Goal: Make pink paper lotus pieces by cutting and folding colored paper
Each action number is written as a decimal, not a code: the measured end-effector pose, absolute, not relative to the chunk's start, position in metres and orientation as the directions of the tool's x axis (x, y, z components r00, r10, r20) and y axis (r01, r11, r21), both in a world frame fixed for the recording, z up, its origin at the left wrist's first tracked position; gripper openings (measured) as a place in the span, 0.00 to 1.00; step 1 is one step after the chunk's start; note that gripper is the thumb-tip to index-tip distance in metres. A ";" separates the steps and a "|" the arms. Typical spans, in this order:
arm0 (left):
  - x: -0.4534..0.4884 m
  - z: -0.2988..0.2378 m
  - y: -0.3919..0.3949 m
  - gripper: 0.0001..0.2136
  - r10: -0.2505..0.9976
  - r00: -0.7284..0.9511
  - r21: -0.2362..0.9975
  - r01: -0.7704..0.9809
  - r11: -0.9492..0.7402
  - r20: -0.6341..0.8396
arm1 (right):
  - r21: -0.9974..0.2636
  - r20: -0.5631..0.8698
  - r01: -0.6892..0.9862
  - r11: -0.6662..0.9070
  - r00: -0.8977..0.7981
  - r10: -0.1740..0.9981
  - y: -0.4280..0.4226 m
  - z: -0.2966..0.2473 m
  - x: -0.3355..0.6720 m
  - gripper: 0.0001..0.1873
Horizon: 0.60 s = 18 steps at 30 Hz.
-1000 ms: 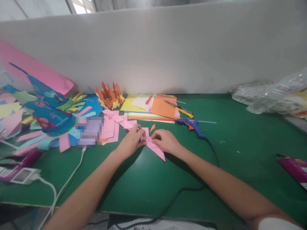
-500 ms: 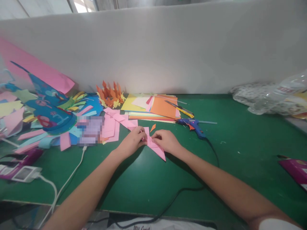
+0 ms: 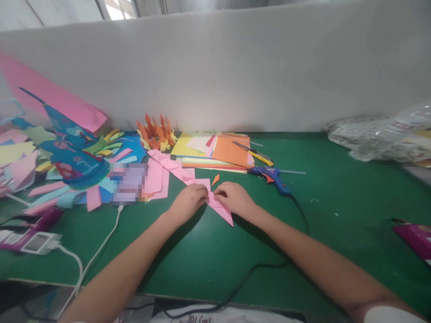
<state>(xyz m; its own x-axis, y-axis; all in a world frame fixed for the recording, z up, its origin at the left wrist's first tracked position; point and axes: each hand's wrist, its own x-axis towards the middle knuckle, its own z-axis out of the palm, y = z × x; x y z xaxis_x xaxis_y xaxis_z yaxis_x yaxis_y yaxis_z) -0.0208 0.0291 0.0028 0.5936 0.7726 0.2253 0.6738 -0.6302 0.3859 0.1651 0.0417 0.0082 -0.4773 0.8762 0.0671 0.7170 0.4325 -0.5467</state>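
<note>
A long strip of folded pink paper (image 3: 220, 209) runs slantwise over the green table, with a pointed end toward me. My left hand (image 3: 189, 200) has its fingers closed on the strip's middle, from the left. From the right, my right hand (image 3: 235, 198) pinches the same strip, the two sets of fingertips close together. Exactly what the fingertips press is partly hidden. A small orange paper diamond (image 3: 216, 179) lies just beyond my hands. Flat pink sheets (image 3: 156, 179) lie to the left of the strip's far part.
Beyond my hands are stacked coloured papers (image 3: 230, 150), a utility knife (image 3: 257, 154) and a blue glue gun (image 3: 274, 177) with its cord trailing toward me. An orange paper crown (image 3: 156, 134) and a blue paper hat (image 3: 77, 157) stand left. A plastic bottle (image 3: 387, 134) lies right.
My left hand's fingers have shifted slightly right and curled lower over the strip, closer to my right fingertips. The right hand stays nearly still.
</note>
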 end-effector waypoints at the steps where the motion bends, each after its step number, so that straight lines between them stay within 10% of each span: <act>1: -0.020 0.003 0.029 0.07 0.778 0.589 0.380 0.683 -0.624 0.219 | -0.541 0.066 0.715 0.442 -0.488 0.870 0.042 0.011 0.167 0.10; 18: -0.023 0.000 0.039 0.02 0.781 0.595 0.431 0.665 -0.610 0.187 | -0.539 -0.073 0.791 0.288 -0.384 0.920 0.007 0.011 0.229 0.16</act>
